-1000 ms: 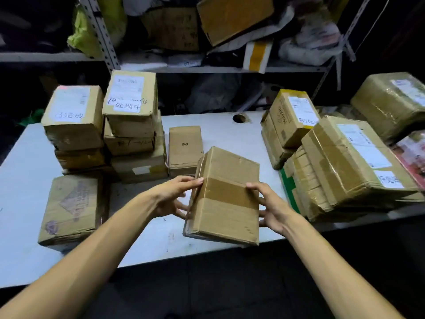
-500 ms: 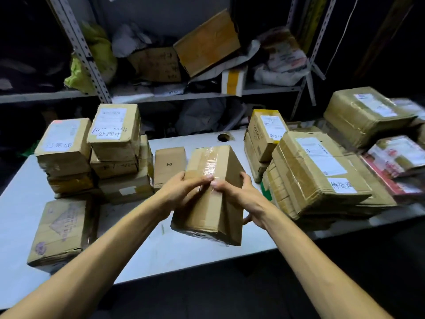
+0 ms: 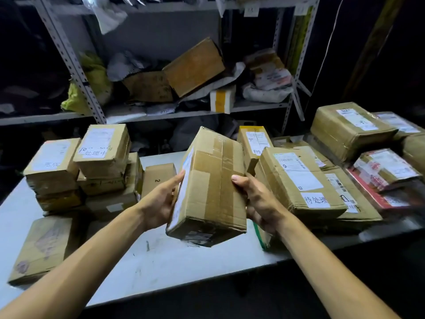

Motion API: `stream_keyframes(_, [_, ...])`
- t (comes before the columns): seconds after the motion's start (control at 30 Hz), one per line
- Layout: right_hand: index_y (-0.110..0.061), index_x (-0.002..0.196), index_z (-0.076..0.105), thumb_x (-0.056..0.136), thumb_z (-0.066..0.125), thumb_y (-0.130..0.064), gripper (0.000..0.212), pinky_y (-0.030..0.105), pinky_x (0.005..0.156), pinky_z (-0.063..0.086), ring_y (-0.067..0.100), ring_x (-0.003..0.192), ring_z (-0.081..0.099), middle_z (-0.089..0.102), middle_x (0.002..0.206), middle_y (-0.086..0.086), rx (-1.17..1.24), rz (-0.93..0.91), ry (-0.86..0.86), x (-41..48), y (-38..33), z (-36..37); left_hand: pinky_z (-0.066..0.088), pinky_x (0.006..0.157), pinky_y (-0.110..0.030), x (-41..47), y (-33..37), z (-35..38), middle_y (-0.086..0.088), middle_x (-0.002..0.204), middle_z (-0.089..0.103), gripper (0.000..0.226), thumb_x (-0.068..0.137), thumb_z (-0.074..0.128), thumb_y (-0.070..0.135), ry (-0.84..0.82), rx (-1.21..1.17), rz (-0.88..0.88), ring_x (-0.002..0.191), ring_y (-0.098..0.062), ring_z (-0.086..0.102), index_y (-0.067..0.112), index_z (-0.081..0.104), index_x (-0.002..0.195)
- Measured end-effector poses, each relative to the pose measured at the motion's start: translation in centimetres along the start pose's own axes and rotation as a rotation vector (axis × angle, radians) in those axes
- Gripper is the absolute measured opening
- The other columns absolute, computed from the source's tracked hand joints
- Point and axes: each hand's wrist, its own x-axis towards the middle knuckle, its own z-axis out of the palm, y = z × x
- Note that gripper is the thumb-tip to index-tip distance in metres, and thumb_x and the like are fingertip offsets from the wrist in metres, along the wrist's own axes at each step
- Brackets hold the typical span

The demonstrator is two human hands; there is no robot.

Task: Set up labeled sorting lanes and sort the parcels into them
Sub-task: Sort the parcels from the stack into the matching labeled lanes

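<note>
I hold a taped brown cardboard parcel [image 3: 211, 187] in the air above the white table [image 3: 161, 261], tilted, with a white label on its left side. My left hand [image 3: 161, 199] grips its left side and my right hand [image 3: 257, 199] grips its right side. To the left stand stacked parcels with handwritten lane labels: one stack [image 3: 53, 166] at far left, another [image 3: 103, 150] beside it. To the right a parcel with a handwritten label [image 3: 299, 180] tops a pile.
A small box marked 2 [image 3: 157, 178] stands behind my left hand. A flat parcel [image 3: 41, 247] lies at the table's left front. More parcels [image 3: 349, 127] crowd the right end. A metal shelf [image 3: 184, 111] full of packages stands behind the table.
The parcel has been lifted higher and turned, so its labelled face now points left. My hands shifted from its top edge to its two sides.
</note>
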Motion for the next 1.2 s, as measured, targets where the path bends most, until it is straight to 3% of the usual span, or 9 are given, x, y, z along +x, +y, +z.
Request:
stream_keyframes(0.07, [-0.023,0.132,0.049,0.095,0.064,-0.028,0.04,0.043,0.07,0.062,0.02,0.097,0.07,0.068,0.116,0.006,-0.082,-0.064,0.066,-0.1,-0.9,-0.6,0.058,0.087,-0.041,0.3,0.4,0.2,-0.013,0.114,0.071,0.052,0.092,0.05,0.056,0.051,-0.027,0.001,0.098,-0.029,0.07,0.016,0.074,0.115])
stream_keyframes(0.17, [-0.032,0.134,0.041,0.098,0.061,-0.02,0.043,0.027,0.06,0.06,0.014,0.098,0.065,0.061,0.114,0.005,-0.257,-0.211,0.193,0.1,-2.1,-0.8,0.051,0.099,-0.045,0.5,0.6,0.2,-0.014,0.122,0.068,0.058,0.085,0.062,0.058,0.068,-0.044,-0.007,0.106,-0.032,0.065,0.014,0.069,0.123])
stream_keyframes(0.3, [-0.039,0.132,0.045,0.092,0.059,-0.055,0.045,0.036,0.091,0.055,0.012,0.111,0.06,0.058,0.128,-0.003,-0.396,-0.217,0.139,-0.1,-3.2,-0.3,0.061,0.065,-0.03,0.1,1.8,1.4,-0.011,0.104,0.075,0.04,0.081,0.069,0.041,0.158,-0.107,0.074,0.076,-0.021,0.074,0.011,0.073,0.107])
stream_keyframes(0.4, [-0.038,0.14,0.043,0.064,0.069,-0.078,0.09,0.047,0.101,0.052,0.016,0.115,0.064,0.063,0.131,-0.006,-0.34,-0.18,0.069,0.4,-3.9,-0.5,0.059,0.086,-0.04,-0.2,2.7,1.9,-0.011,0.127,0.066,0.062,0.067,0.083,0.036,0.197,-0.088,0.166,0.11,-0.026,0.067,0.01,0.067,0.12])
stream_keyframes(0.67, [-0.032,0.121,0.068,0.086,0.072,-0.046,0.038,0.036,0.078,0.062,0.011,0.094,0.073,0.074,0.111,-0.003,-0.332,-0.237,0.095,-0.8,-5.6,-3.1,0.048,0.093,-0.044,-1.6,6.6,6.1,0.004,0.11,0.074,0.028,0.072,0.076,0.036,0.272,0.271,0.316,0.102,-0.021,0.062,0.032,0.076,0.099])
stream_keyframes(0.77, [-0.029,0.126,0.065,0.083,0.077,-0.037,0.045,0.023,0.064,0.057,0.012,0.09,0.074,0.074,0.114,0.0,-0.229,-0.212,0.077,-1.3,-6.3,-4.7,0.045,0.094,-0.044,-1.6,7.8,7.9,0.011,0.108,0.074,0.026,0.084,0.07,0.031,0.252,0.39,0.371,0.101,-0.018,0.063,0.04,0.072,0.109])
stream_keyframes(0.9, [-0.031,0.125,0.055,0.085,0.077,-0.027,0.046,0.032,0.069,0.062,0.015,0.087,0.074,0.074,0.104,0.0,-0.132,-0.249,0.136,-2.6,-7.3,-6.8,0.044,0.095,-0.042,-0.7,9.2,11.1,0.008,0.115,0.072,0.033,0.086,0.069,0.029,0.189,0.443,0.445,0.115,-0.021,0.063,0.038,0.068,0.118])
stream_keyframes(1.03, [-0.029,0.136,0.052,0.07,0.082,-0.039,0.073,0.032,0.069,0.057,0.014,0.093,0.074,0.074,0.11,-0.001,-0.127,-0.3,0.213,-4.0,-8.4,-9.6,0.046,0.074,-0.033,0.3,9.3,14.7,0.008,0.108,0.074,0.037,0.089,0.066,0.028,0.159,0.438,0.449,0.094,-0.015,0.066,0.037,0.064,0.125])
stream_keyframes(1.2, [-0.03,0.133,0.052,0.082,0.079,-0.031,0.058,0.025,0.068,0.056,0.005,0.09,0.071,0.073,0.106,-0.008,-0.121,-0.346,0.281,-5.9,-9.3,-13.1,0.05,0.075,-0.032,2.1,9.1,18.5,0.006,0.108,0.074,0.04,0.087,0.068,0.028,0.094,0.416,0.428,0.085,-0.013,0.067,0.036,0.062,0.126])
